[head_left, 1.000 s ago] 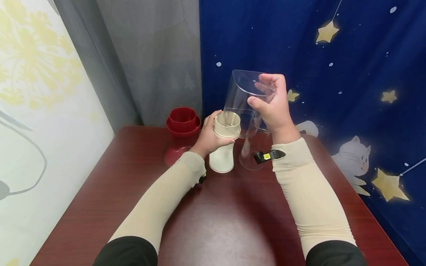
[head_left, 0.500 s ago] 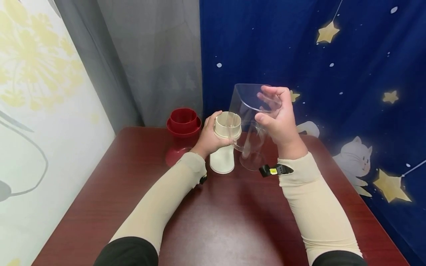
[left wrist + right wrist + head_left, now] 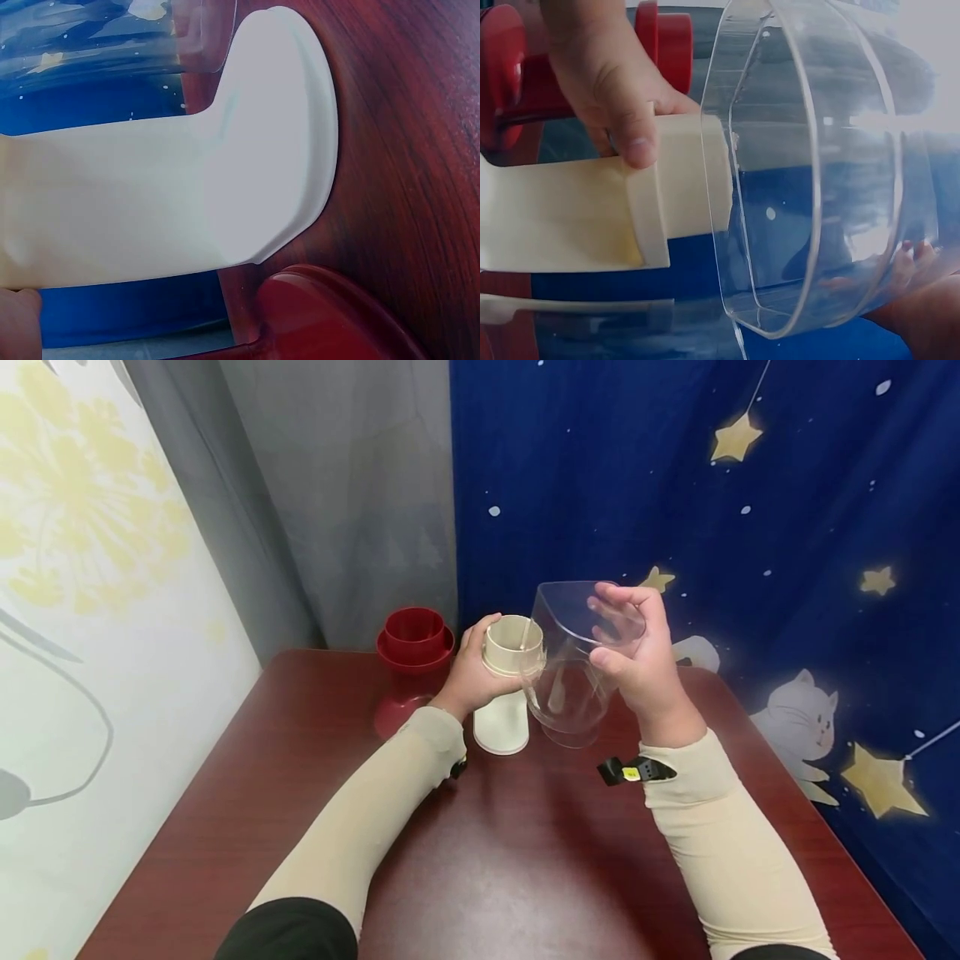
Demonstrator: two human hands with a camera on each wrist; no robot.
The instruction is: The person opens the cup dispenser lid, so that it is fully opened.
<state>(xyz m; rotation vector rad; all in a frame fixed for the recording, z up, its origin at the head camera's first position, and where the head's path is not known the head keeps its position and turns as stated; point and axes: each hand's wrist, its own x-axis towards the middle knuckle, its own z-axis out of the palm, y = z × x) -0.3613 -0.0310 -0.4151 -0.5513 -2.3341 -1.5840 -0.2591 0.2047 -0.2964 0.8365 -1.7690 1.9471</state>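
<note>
My left hand (image 3: 474,670) grips the collar of a cream plastic stand (image 3: 501,725), which stands upright on its flared foot. An open round socket tops it. To its right, my right hand (image 3: 647,653) holds a clear plastic container (image 3: 570,610) by its upper rim, fingers inside and thumb outside. The container is tilted, its lower end overlapping the socket's right edge in the head view. From the right wrist, the clear container (image 3: 855,210) shows its rimmed end facing the cream socket (image 3: 694,176). One left fingertip (image 3: 19,322) shows at the cream stand in the left wrist view.
Left of the cream stand, a red stand (image 3: 414,652) of similar shape rests on the dark red wooden table (image 3: 450,860). A second clear vessel (image 3: 573,739) stands behind the held container. Grey and blue curtains (image 3: 510,460) hang along the table's far edge.
My right hand has lowered the clear container and shifted it slightly right, bringing its lower end down beside the cream socket. My left hand and the cream stand have stayed in place.
</note>
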